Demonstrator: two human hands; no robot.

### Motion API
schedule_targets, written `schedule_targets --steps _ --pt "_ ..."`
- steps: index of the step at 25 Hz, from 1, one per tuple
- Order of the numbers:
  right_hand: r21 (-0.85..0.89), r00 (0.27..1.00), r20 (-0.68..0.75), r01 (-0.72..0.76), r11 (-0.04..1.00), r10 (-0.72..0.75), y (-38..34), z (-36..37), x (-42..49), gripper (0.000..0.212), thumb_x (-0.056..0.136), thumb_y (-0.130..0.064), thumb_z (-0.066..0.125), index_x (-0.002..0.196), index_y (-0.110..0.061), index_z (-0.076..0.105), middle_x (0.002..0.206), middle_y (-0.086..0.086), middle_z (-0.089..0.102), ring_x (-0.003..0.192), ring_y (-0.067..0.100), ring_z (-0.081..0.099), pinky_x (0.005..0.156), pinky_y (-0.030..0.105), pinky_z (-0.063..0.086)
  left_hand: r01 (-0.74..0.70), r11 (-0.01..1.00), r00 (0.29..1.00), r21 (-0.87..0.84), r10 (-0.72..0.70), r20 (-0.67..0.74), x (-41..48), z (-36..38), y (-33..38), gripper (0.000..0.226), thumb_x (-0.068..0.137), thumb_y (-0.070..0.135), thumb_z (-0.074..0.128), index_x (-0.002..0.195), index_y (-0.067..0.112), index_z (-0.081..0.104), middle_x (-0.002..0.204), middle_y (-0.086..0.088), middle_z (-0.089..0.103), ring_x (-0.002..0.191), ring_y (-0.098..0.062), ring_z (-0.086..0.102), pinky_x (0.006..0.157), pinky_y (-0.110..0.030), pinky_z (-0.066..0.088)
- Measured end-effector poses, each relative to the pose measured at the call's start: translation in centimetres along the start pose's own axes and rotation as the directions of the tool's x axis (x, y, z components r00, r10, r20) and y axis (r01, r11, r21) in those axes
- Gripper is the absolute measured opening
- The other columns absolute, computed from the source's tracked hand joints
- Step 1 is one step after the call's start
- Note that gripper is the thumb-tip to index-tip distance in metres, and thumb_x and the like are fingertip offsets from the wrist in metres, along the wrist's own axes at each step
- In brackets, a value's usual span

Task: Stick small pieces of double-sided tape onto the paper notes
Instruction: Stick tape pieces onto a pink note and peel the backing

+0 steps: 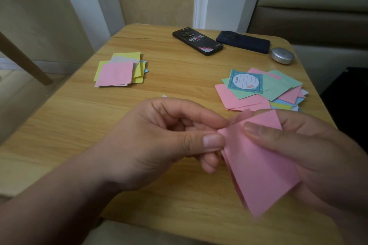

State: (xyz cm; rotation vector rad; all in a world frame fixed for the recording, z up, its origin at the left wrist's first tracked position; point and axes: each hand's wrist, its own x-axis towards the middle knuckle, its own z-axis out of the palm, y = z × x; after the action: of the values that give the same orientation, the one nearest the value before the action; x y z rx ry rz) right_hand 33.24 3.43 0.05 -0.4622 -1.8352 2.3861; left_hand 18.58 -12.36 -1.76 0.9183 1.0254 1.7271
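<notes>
Notes (pixel 258 165) pinched by left hand (pixel 159 141), right hand (pixel 318 155) cropped

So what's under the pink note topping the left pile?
Edges of a grey note, yellow notes and a blue note stick out beneath the pink note; whatever lies fully covered cannot be seen.

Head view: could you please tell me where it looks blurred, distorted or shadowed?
Head view: the held pink notes blur at their lower corner; the wide lens bows the table edges; light is soft and even, with a dim shadow under the left hand.
</notes>
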Motion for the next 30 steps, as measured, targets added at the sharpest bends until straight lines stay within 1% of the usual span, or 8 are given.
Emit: schedule_targets --steps 2,7,12,15,19,23,28,30 --pt "0.002 0.999 -0.026 -0.023 1.000 0.023 0.0 -0.5 0.0 0.035 0.071 -0.025 0.077 0.101 -0.007 0.076 0.098 0.026 0.073 0.084 0.037 0.072 0.072 0.042 0.056 0.000 1.000 1.000 -0.002 0.000 -0.006 0.1 -0.1 0.0 0.019 0.073 0.006 0.079 0.092 0.004 0.078 0.071 -0.013 0.071 0.058 -0.019 0.068 0.058 -0.028 0.056" --pt "0.090 0.993 -0.049 -0.100 0.991 0.105 -0.6 -1.3 -0.1 0.055 0.046 -0.032 0.088 0.093 -0.005 0.078 0.086 0.019 0.075 0.068 0.026 0.073 0.056 0.030 0.058 -0.002 1.000 1.000 0.003 0.002 -0.030 0.0 -0.1 0.2 0.021 0.072 0.007 0.078 0.093 0.006 0.078 0.069 -0.011 0.070 0.057 -0.018 0.066 0.058 -0.029 0.055" --pt "-0.073 0.997 -0.078 -0.024 0.997 0.019 -1.4 -0.9 -0.6 0.038 0.061 -0.032 0.071 0.093 -0.015 0.081 0.092 0.018 0.077 0.078 0.032 0.075 0.065 0.035 0.058 0.039 0.997 0.994 0.064 -0.032 -0.107 0.0 0.1 0.3 0.023 0.069 0.006 0.075 0.091 0.003 0.078 0.070 -0.018 0.066 0.056 -0.023 0.063 0.058 -0.030 0.055" --pt "-0.177 0.996 -0.084 -0.044 0.983 0.030 -1.1 0.0 -0.6 0.035 0.067 -0.039 0.078 0.097 -0.019 0.080 0.094 0.020 0.076 0.085 0.046 0.070 0.068 0.049 0.050 0.046 0.993 0.995 0.108 -0.035 -0.096 -0.1 -0.1 0.3 0.023 0.071 0.010 0.077 0.093 0.004 0.078 0.073 -0.022 0.066 0.059 -0.025 0.063 0.060 -0.030 0.054" --pt "-0.087 0.998 -0.058 -0.045 0.995 0.040 -0.8 0.9 -0.4 0.022 0.070 -0.023 0.071 0.089 -0.017 0.081 0.090 0.015 0.077 0.076 0.026 0.075 0.064 0.032 0.058 0.037 0.993 0.993 0.115 -0.024 -0.118 0.0 -0.1 0.2 0.020 0.072 0.014 0.077 0.091 0.006 0.079 0.081 -0.020 0.069 0.070 -0.027 0.062 0.065 -0.029 0.053" --pt "-0.054 0.974 -0.224 -0.031 0.998 0.018 -0.7 1.3 -0.3 0.029 0.062 -0.022 0.078 0.089 -0.011 0.079 0.093 0.028 0.072 0.075 0.038 0.067 0.071 0.052 0.042 -0.036 0.993 0.985 0.115 0.055 -0.162 0.0 0.1 0.2 0.017 0.073 0.000 0.074 0.089 0.004 0.079 0.079 -0.016 0.071 0.070 -0.023 0.064 0.064 -0.025 0.053" --pt "-0.042 0.947 -0.320 -0.013 0.999 -0.001 -0.6 1.6 -0.4 0.026 0.067 -0.026 0.071 0.087 -0.010 0.078 0.093 0.033 0.068 0.071 0.039 0.064 0.070 0.053 0.036 -0.074 0.990 0.980 0.124 0.095 -0.176 0.0 0.7 0.2 0.020 0.072 0.011 0.073 0.090 0.009 0.080 0.076 -0.012 0.072 0.065 -0.018 0.064 0.064 -0.025 0.053" --pt "-0.037 0.953 -0.304 -0.014 0.999 0.001 -0.9 1.8 -0.4 0.023 0.063 -0.014 0.076 0.085 -0.009 0.078 0.092 0.034 0.068 0.073 0.041 0.064 0.068 0.053 0.039 -0.067 0.990 0.977 0.121 0.090 -0.192 0.0 0.9 0.2 0.020 0.069 0.011 0.073 0.087 0.009 0.080 0.071 -0.011 0.072 0.061 -0.017 0.064 0.062 -0.025 0.054"
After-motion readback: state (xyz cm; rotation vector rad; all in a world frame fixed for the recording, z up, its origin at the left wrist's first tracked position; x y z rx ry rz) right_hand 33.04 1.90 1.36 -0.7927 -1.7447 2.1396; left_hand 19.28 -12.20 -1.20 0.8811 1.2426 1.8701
